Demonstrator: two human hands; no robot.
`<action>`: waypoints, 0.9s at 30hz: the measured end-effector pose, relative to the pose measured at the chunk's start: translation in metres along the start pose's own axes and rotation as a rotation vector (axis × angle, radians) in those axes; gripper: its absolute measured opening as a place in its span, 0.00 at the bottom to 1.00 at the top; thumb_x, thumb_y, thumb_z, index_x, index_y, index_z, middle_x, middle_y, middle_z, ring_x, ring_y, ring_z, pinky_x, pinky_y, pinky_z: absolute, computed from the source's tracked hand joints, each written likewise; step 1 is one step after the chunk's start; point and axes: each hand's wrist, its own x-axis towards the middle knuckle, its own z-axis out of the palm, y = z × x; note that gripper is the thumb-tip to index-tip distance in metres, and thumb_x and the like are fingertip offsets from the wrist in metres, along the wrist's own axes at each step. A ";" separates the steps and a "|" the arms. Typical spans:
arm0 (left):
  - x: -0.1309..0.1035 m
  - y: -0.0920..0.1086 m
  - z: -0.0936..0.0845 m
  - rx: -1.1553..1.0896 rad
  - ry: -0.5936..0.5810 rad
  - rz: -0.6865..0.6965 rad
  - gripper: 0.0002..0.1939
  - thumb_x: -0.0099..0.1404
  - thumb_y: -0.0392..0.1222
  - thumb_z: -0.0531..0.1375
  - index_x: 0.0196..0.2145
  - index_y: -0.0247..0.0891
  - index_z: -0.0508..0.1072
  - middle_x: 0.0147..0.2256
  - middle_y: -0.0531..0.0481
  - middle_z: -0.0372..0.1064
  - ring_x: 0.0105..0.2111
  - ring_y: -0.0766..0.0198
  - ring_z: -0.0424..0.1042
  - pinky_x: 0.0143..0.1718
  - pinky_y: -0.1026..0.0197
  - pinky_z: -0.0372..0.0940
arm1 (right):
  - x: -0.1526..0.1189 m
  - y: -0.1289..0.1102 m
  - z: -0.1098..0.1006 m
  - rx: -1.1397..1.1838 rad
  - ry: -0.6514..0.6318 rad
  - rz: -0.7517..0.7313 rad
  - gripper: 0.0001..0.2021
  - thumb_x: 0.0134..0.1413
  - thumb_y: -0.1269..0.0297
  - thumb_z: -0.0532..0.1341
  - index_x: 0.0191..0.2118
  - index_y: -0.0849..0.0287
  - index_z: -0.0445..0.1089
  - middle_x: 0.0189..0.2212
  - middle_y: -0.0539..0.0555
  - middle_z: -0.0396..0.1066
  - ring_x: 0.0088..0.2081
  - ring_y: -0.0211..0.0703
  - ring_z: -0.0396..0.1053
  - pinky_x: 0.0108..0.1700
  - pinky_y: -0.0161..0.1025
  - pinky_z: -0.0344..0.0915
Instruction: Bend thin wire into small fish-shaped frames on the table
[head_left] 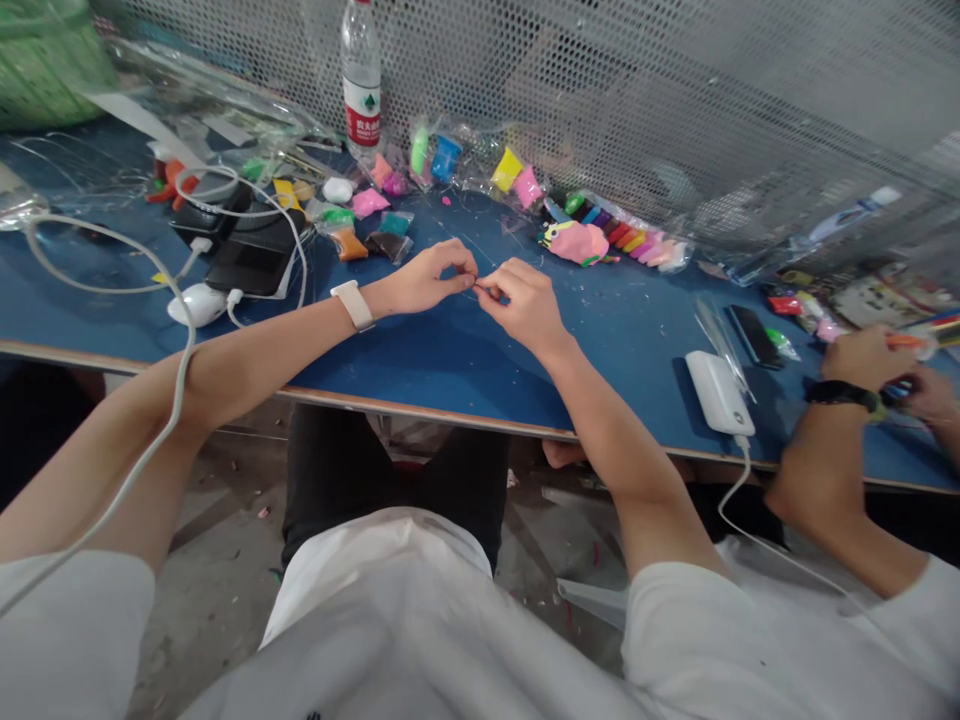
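Note:
Over the middle of the blue table [420, 370], my left hand [439, 275] and my right hand [523, 305] meet at the fingertips. Both are closed in a pinch around a tiny dark piece [475, 284], too small to name and mostly covered by the fingers. A pink clay figure [577, 242] with yellow and black details lies beyond my right hand. Small bags of coloured clay, among them an orange one [349, 243] and a dark brown one [388, 246], rest to the left of my left hand.
A water bottle [362, 85] stands against the perforated metal screen [637, 90]. On the left are a black phone [255, 255] and white cables. A white power bank [716, 392] lies to the right, near a co-worker's hands [862, 360]. A green basket [49, 65] sits far left.

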 end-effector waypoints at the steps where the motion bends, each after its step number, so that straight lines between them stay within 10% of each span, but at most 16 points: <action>1: 0.000 -0.001 0.000 -0.001 -0.001 -0.002 0.06 0.77 0.39 0.63 0.40 0.41 0.79 0.43 0.43 0.80 0.48 0.53 0.78 0.57 0.49 0.74 | 0.000 0.000 -0.001 -0.006 -0.013 -0.009 0.10 0.78 0.62 0.64 0.39 0.52 0.77 0.31 0.52 0.72 0.38 0.51 0.71 0.49 0.51 0.72; 14: -0.002 -0.002 0.010 -0.130 0.030 -0.130 0.08 0.77 0.42 0.64 0.38 0.40 0.78 0.46 0.43 0.79 0.50 0.55 0.76 0.61 0.49 0.74 | -0.003 0.007 0.005 -0.037 0.051 -0.034 0.10 0.76 0.65 0.63 0.39 0.52 0.79 0.30 0.54 0.74 0.38 0.52 0.73 0.46 0.51 0.73; 21: -0.005 0.016 -0.002 0.060 0.141 0.044 0.04 0.78 0.41 0.66 0.47 0.41 0.81 0.53 0.39 0.79 0.53 0.48 0.80 0.62 0.42 0.74 | 0.000 0.001 0.009 0.400 0.193 0.300 0.26 0.67 0.31 0.72 0.39 0.53 0.83 0.26 0.50 0.74 0.28 0.42 0.66 0.33 0.43 0.63; 27: -0.007 0.011 -0.006 0.214 0.069 0.052 0.07 0.76 0.46 0.71 0.48 0.43 0.83 0.50 0.40 0.81 0.56 0.40 0.80 0.64 0.35 0.71 | 0.003 0.003 0.010 0.530 0.075 0.388 0.36 0.54 0.18 0.73 0.35 0.53 0.81 0.21 0.45 0.67 0.24 0.38 0.57 0.30 0.42 0.57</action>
